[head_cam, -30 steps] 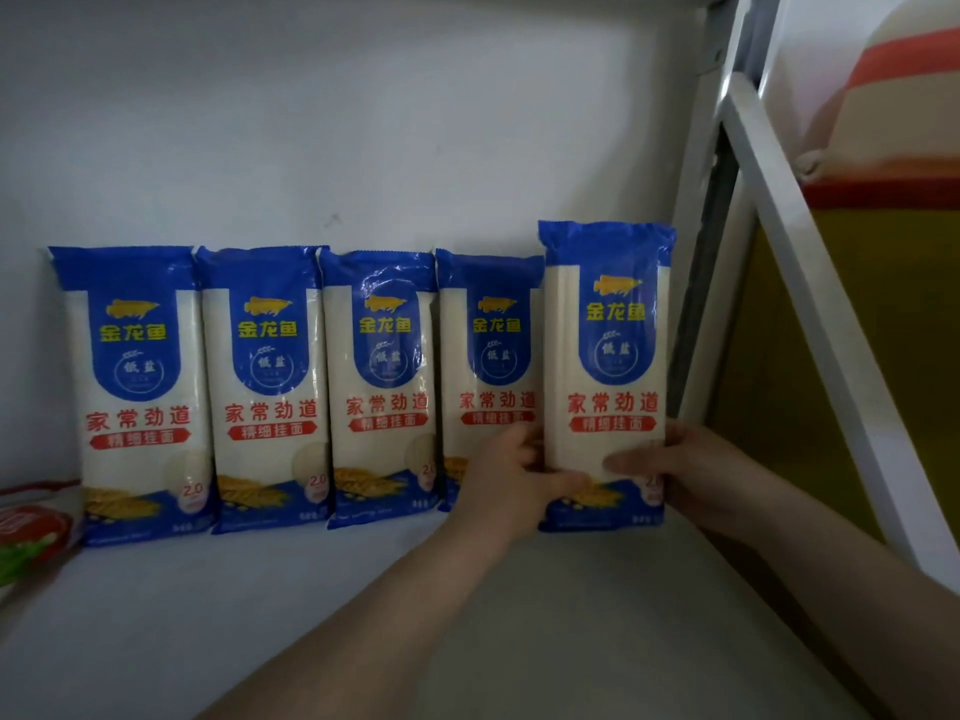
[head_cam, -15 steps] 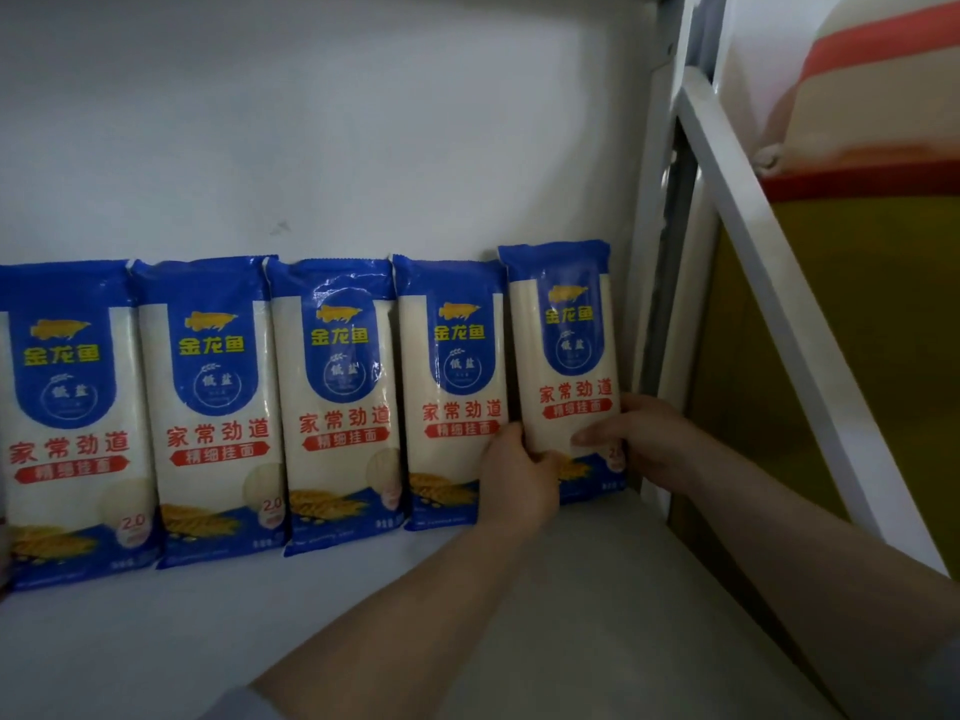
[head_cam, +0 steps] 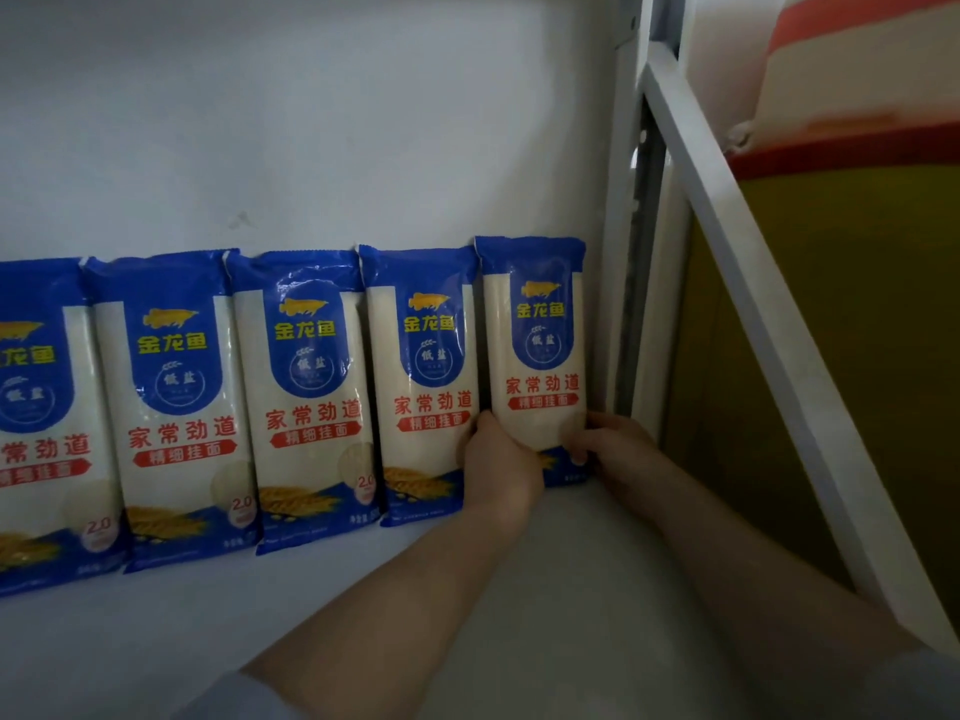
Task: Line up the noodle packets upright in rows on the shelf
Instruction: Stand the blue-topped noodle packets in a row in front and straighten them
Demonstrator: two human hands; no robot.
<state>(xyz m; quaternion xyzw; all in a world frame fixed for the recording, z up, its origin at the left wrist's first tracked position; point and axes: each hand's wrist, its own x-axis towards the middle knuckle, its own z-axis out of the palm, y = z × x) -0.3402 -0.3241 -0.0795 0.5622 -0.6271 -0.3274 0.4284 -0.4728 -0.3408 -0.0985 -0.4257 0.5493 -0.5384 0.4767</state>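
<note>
Several blue-and-white noodle packets stand upright in a row against the white back wall of the shelf (head_cam: 467, 631). The rightmost packet (head_cam: 535, 350) stands at the row's right end, beside the shelf's white upright post (head_cam: 621, 252). My left hand (head_cam: 501, 467) grips its lower left edge, and my right hand (head_cam: 615, 444) grips its lower right edge. Its bottom is partly hidden by my hands. The neighbouring packet (head_cam: 426, 387) touches its left side, partly overlapped by my left hand.
A slanted white metal bar (head_cam: 769, 324) crosses to the right of the shelf. Behind it are a yellow-green panel (head_cam: 857, 356) and a red, orange and white sack (head_cam: 852, 70). The shelf floor in front of the row is bare.
The packet in my hands went from in front of the row back to the wall at the row's right end. The view has shifted right, cutting off the leftmost packet.
</note>
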